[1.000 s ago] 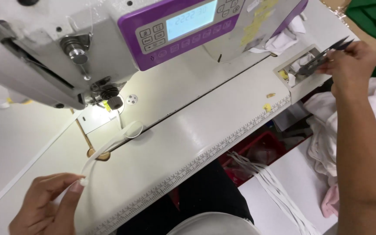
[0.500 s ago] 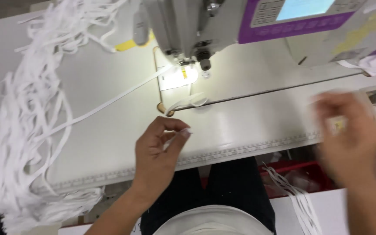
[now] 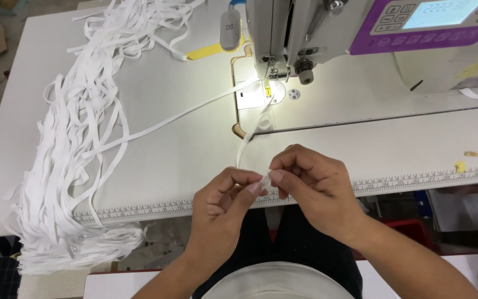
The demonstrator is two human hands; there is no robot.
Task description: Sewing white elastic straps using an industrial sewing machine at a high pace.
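My left hand (image 3: pixel 225 202) and my right hand (image 3: pixel 313 185) meet at the table's front edge, both pinching the end of a white elastic strip (image 3: pixel 264 181). The strip curves up from my fingers (image 3: pixel 247 145) to the lit needle area (image 3: pixel 272 88) of the sewing machine (image 3: pixel 327 33). From there it runs left across the white table (image 3: pixel 167 119) toward a big pile of white strips (image 3: pixel 78 144).
The strip pile hangs over the table's left front edge (image 3: pixel 67 243). A ruler scale (image 3: pixel 416 180) lines the front edge. The machine's purple control panel (image 3: pixel 427 19) is at top right. A red bin (image 3: pixel 410 230) sits under the table.
My right hand has come in from the right side and joined my left hand on the strip end. The view has steadied over the needle area.
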